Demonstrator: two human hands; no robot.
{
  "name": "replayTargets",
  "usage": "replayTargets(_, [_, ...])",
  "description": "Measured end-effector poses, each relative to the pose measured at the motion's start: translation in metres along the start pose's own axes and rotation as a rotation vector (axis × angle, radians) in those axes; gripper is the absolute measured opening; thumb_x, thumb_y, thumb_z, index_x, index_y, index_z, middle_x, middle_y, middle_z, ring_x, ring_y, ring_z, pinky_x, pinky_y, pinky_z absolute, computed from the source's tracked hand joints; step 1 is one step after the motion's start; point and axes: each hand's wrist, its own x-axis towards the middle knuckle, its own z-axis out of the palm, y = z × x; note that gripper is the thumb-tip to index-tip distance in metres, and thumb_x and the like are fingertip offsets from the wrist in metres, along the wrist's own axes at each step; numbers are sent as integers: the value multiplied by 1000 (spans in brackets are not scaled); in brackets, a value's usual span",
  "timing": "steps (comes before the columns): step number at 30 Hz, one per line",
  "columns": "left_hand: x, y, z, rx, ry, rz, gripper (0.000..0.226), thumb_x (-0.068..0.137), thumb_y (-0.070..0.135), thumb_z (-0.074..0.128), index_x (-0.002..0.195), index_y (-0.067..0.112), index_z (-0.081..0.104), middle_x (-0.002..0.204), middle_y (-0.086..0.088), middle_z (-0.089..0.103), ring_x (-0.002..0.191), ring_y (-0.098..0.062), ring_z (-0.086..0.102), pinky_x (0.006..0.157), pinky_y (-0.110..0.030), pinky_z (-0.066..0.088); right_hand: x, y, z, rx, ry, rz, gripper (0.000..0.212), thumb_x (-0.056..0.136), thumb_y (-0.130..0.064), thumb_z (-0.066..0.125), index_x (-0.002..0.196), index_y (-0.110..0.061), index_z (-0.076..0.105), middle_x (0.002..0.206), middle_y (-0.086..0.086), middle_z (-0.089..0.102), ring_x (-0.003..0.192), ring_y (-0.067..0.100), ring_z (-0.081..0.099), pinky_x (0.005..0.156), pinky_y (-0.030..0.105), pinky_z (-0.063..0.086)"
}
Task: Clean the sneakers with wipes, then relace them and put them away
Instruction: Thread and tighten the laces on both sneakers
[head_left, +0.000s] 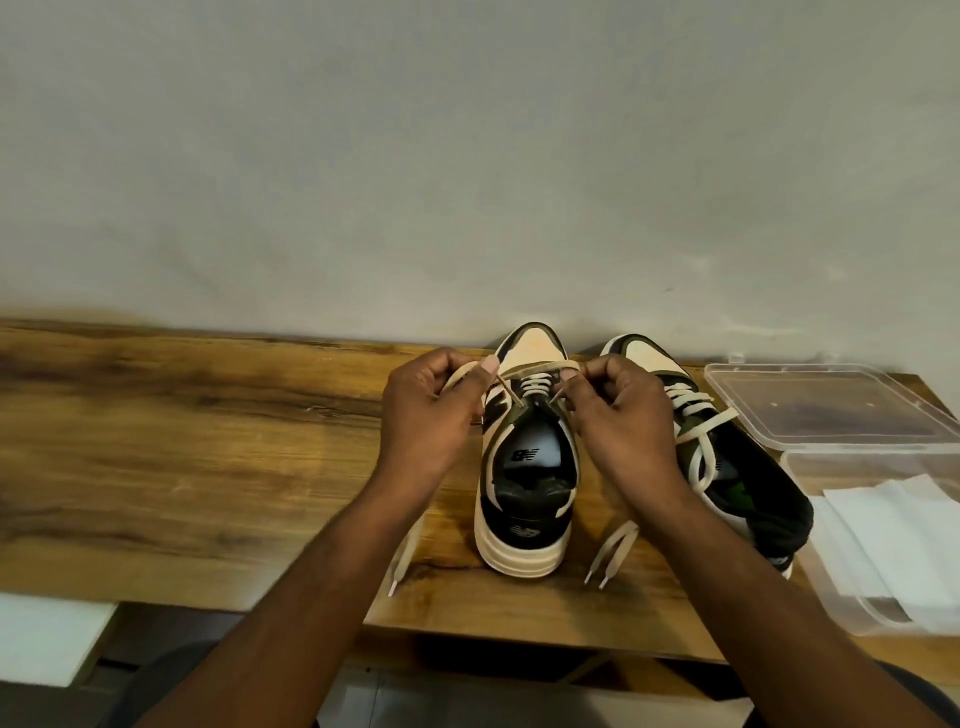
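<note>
- A plain grey wall (467, 156) fills the upper half of your view, and a wood-grain bench (182, 441) runs along its foot.
- Two sneakers stand on the bench with their toes toward the wall; both are cream and dark green with thick cream soles.
- The near sneaker (524, 540) sits straight in front of you, heel toward you. A logo is printed on its white insole and another on the heel tab, but you cannot read either as clear lettering.
- Your left hand (431, 415) has its fingers curled and pinches one end of the cream lace (535, 387) between thumb and forefinger, just left of the top eyelets.
- Your right hand (618, 415) mirrors it, fingers curled, pinching the other run of the same lace at the right of the tongue.
- The lace crosses the upper eyelets in rows; its loose tips lie on the bench on either side of the heel.
- The second sneaker (748, 483) lies just to the right, angled outward, already laced, partly hidden behind your right wrist.
- A clear plastic box (815, 467) stands at the right edge of the bench, just beside the second sneaker, with white wipes (893, 545) folded inside.
- Its clear lid (831, 405) rests behind it, nearer the wall.
- A white surface (47, 639) shows below the bench at the left.
</note>
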Motion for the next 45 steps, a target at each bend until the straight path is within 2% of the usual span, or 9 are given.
replayTargets(6, [1,16,-11,35,66,146,20,94,21,77,79,8,78,63,2,67,55,-3,54,58,-21,45,-8,-10,6,90,-138,14,14,105,-24,60,97,-28,71,91,-8,79,88,6,76,83,45,63])
replayTargets(11, [6,21,-25,123,-23,273,17,95,27,76,85,14,78,78,-9,71,72,-28,63,65,-39,52,-11,-22,6,226,-137,1,13,106,-19,59,103,-20,72,91,-4,80,84,8,77,62,20,55])
replayTargets(15, [12,21,-30,74,-183,164,14,101,23,66,107,18,79,101,0,78,94,-10,70,73,-19,53,-4,-25,5,288,-126,26,12,106,-16,59,107,-15,71,92,-1,80,79,14,79,53,23,56])
replayTargets(22, [23,-17,-24,325,-416,22,71,94,6,73,149,44,50,142,17,61,134,-4,53,104,-33,53,2,-16,9,431,-59,234,14,103,-22,66,103,-9,73,85,15,77,70,26,77,49,29,56])
replayTargets(27, [27,-19,-26,433,-129,-76,55,76,33,92,121,34,60,124,14,63,107,-11,67,88,-41,61,3,-14,5,395,-116,367,28,101,-35,67,100,-8,72,81,16,78,67,29,75,50,31,57])
replayTargets(31, [21,-18,-32,689,65,-79,51,68,58,90,99,30,61,104,12,63,92,-10,63,64,-25,45,-3,-16,4,335,-192,350,33,93,-38,77,90,-5,76,77,13,76,60,22,70,48,29,54])
replayTargets(35, [17,-11,-23,461,-94,-53,18,81,36,88,77,26,75,79,10,74,77,-10,70,72,-39,61,-10,-18,4,228,-273,277,17,86,-29,86,85,-14,80,76,4,77,62,16,69,49,27,52])
replayTargets(40, [14,-16,-15,286,-190,-187,9,83,21,87,91,22,83,88,6,80,89,-10,75,85,-38,63,-14,-14,10,216,-282,214,8,85,-19,86,89,-15,81,84,3,79,61,11,69,48,24,50])
replayTargets(45, [3,-15,-5,156,-246,-321,7,89,9,80,93,13,78,74,1,72,60,-6,60,53,-20,48,-9,-10,9,202,-306,197,5,86,-12,85,88,-14,81,82,3,78,67,9,71,52,18,51])
